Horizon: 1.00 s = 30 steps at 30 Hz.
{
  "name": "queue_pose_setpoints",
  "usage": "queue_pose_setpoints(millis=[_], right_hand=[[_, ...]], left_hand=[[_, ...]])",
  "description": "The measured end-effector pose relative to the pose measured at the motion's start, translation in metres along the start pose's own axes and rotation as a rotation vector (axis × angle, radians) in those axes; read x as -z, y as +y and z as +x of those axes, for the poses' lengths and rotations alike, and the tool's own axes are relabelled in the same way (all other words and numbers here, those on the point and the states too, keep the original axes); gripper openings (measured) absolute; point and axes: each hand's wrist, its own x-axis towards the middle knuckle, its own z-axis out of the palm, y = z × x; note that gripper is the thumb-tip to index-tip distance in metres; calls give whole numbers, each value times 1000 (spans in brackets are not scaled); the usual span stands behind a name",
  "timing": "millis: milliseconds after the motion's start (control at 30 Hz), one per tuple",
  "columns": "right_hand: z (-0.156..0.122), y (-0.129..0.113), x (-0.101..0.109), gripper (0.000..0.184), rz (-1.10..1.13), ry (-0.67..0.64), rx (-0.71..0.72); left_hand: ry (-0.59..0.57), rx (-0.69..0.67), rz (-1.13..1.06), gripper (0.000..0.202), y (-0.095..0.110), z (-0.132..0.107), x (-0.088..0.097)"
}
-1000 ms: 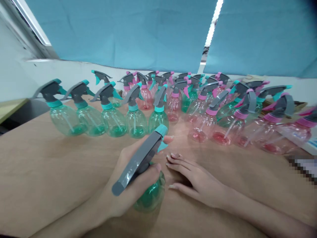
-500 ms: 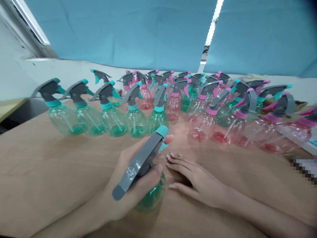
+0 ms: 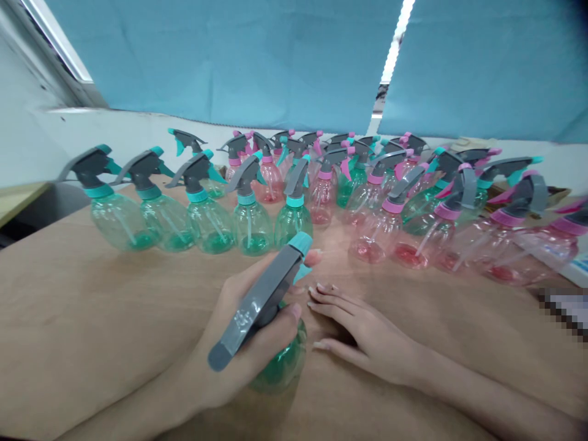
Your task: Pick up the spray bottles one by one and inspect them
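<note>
A green spray bottle [image 3: 282, 364] with a grey head and teal nozzle stands close to me. My left hand [image 3: 225, 343] is wrapped round it just below the head, which hides much of the grip; the nozzle points away and to the right. To its right, my right hand [image 3: 367, 334] rests on the wooden table [image 3: 114, 343], holding nothing, fingers stretched out and thumb apart. Its fingertips lie near the held bottle. Beyond the left hand stands a row of green spray bottles [image 3: 211, 226] with teal collars.
Pink spray bottles [image 3: 374, 236] line the right side, with more pink and green ones crowded behind. A blurred-out flat object [image 3: 569, 309] lies at the right edge. A blue curtain [image 3: 229, 61] hangs behind the table.
</note>
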Motion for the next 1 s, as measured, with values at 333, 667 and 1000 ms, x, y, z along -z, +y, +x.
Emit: queue_pose_setpoints(millis=[333, 667, 1000], right_hand=[[0, 0, 0, 53, 1, 7, 0], [0, 0, 1, 54, -34, -26, -1], [1, 0, 0, 53, -29, -24, -4]], left_hand=[[-39, 18, -95, 58, -2, -3, -1], [-8, 15, 95, 51, -1, -1, 1], [31, -54, 155, 48, -12, -1, 1]])
